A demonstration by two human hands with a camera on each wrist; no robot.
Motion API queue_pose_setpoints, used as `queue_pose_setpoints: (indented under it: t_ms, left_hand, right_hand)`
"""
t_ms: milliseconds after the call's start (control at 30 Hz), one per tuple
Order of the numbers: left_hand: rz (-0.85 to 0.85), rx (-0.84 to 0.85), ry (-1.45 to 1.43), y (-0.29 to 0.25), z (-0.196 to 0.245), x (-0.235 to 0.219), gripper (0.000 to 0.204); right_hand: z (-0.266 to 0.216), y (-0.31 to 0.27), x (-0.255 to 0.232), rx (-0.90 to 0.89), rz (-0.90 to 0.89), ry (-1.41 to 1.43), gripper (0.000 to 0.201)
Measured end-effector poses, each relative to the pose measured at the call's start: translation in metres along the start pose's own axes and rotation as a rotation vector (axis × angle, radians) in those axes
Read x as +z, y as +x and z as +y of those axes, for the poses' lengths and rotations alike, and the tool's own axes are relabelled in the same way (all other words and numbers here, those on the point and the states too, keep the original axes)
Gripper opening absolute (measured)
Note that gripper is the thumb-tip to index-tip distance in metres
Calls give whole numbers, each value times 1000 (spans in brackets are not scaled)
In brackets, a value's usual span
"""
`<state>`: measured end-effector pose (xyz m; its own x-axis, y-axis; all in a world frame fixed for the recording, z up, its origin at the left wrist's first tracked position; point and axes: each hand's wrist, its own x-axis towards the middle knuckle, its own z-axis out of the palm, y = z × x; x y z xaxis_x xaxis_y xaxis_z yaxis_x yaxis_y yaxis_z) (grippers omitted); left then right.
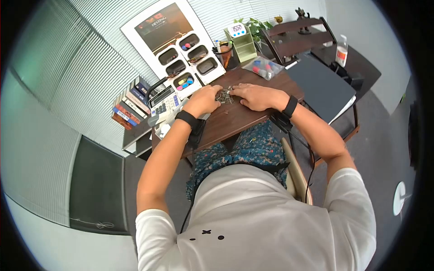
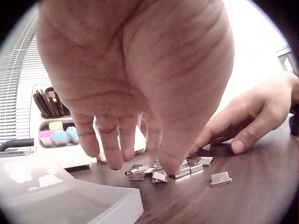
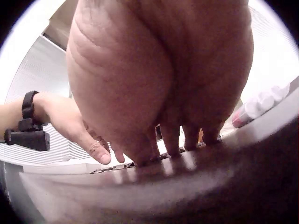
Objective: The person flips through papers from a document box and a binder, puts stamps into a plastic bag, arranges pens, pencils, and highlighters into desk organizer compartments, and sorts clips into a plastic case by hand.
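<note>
A loose pile of small silver metal clips (image 1: 224,96) lies on the dark wooden table between both hands. My left hand (image 1: 204,100) is at the pile's left side; in the left wrist view its fingers (image 2: 110,144) stretch downward and its thumb tip overlaps the clips (image 2: 189,171). My right hand (image 1: 258,96) comes from the other side, palm down, its fingertips at the pile's right edge. Seen from the right wrist, its fingers (image 3: 170,140) point down to the tabletop. One single clip (image 2: 220,178) lies apart on the near side.
A translucent plastic box (image 2: 93,200) stands beside my left hand. Behind are a white organizer (image 1: 199,77) with coloured items, a calculator (image 1: 165,105) and a row of books (image 1: 131,106). A clear bag (image 1: 263,67) lies back right, near a black folder (image 1: 321,86).
</note>
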<state>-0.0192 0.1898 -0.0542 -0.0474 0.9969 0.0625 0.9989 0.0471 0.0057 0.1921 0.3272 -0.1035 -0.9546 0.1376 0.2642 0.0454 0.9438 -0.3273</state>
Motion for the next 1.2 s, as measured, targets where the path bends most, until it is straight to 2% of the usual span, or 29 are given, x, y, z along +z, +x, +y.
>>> queue_pose_setpoints:
  t_ms: [67,100,167,267,433,500,567,633,700,767,833,933,1033,1100,1200]
  left_hand:
    - [25,78,-9,8,5,2,51]
    - [8,88,4,9,9,1,51]
    - [23,9,-59,11,16,0,36]
    - [34,39,-147,11,13,1,30]
    - [72,43,-147,10,11,-3,24]
    - [75,15,-149,9,10,-4,22]
    - [111,68,-194,8,9,-5,18]
    - [116,42,-201,7,9,-10,18]
    - [119,16,-206,6,6,-14,17]
    - [46,-20,-336,6,3,-18,16]
    - [33,-54,-397,4,1,-19,15]
    - [38,-94,-473,-1,-5,-26,13]
    - [76,-120,-470,-26,-5,-46,12]
    - [127,-79,-378,-47,-10,-60,13]
    - [65,-99,-340,-80,-29,-67,12]
  right_hand:
    - [0,-1,10,-18,1,-48,54]
    - [-2,-4,15,10,9,-89,54]
    - [-4,-8,21,48,28,-120,55]
    - [-3,-9,27,70,42,-119,56]
    - [-5,-11,37,45,214,-123,60]
    - [-20,-19,23,17,207,-49,58]
    - [-25,-22,17,-12,197,25,56]
    - [-22,-24,20,-260,273,65,50]
    - [-25,-26,18,-252,240,72,45]
    - [-25,-25,19,-244,210,77,41]
    - [-23,-22,23,-171,226,47,44]
    - [-23,-21,27,-189,294,54,45]
    - [-25,-24,22,-227,194,12,48]
    - [-37,-26,19,-223,134,-30,53]
    - [-46,-14,28,-176,45,-90,64]
